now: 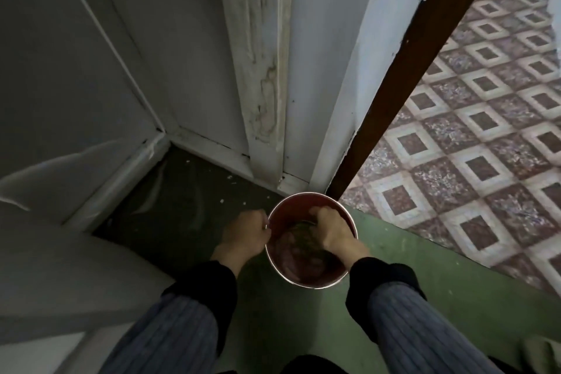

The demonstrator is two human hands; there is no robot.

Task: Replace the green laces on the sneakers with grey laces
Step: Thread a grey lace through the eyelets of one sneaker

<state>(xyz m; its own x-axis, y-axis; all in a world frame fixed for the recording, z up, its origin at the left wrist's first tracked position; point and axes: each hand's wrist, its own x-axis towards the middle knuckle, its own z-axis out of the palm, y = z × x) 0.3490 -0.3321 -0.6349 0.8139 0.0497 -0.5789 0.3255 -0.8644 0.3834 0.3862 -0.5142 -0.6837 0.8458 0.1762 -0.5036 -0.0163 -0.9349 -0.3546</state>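
Both hands reach down to a red bucket that sits on the floor at the foot of a white door frame. At the bucket's nine o'clock side the left hand has its fingers curled at the rim; the blur leaves it unclear whether they actually grip it. From five o'clock the right hand goes over the rim and into the bucket, fingers bent down toward a dark greenish bundle lying inside. Whether that bundle is the green laces, and whether the fingers pinch it, cannot be told. Dark cuffs and ribbed grey-blue sleeves cover both forearms. Under the bucket the floor is green, darker toward nine o'clock near a grey panelled door. At two o'clock, past a brown door edge, lies a floor of diamond-patterned tiles. No sneakers show anywhere in this view.
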